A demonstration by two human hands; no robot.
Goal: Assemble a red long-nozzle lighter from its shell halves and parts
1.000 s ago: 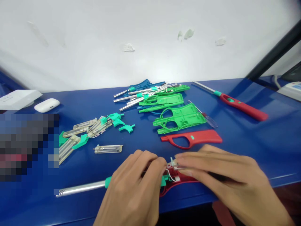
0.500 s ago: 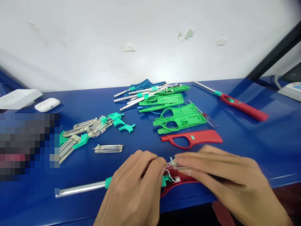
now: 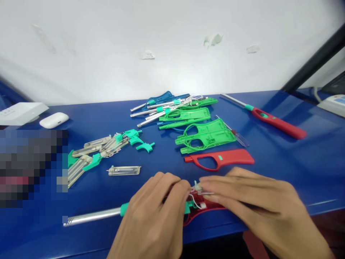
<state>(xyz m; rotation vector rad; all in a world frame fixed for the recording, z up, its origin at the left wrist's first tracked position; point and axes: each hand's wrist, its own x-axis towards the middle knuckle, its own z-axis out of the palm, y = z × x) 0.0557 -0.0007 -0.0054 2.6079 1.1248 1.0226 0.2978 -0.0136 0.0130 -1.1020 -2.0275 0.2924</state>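
Observation:
My left hand (image 3: 157, 212) is closed over the front of a red lighter half-shell (image 3: 194, 217), beside its green trigger (image 3: 189, 207). From under that hand a silver tube (image 3: 94, 217) with a green collar points left. My right hand (image 3: 258, 201) pinches a clear fuel tank (image 3: 201, 190) at the shell's upper side; the fingers hide most of the tank. A white wire (image 3: 194, 202) curves between the hands inside the shell. Just behind them lies a red shell half (image 3: 234, 158).
Loose clear tanks (image 3: 93, 147) and green triggers (image 3: 145, 146) lie at left. Green shells (image 3: 210, 135), metal tubes (image 3: 159, 115) and a screwdriver (image 3: 238, 136) are behind. An assembled red lighter (image 3: 280, 123) is at right, a white earbud case (image 3: 54, 120) at far left.

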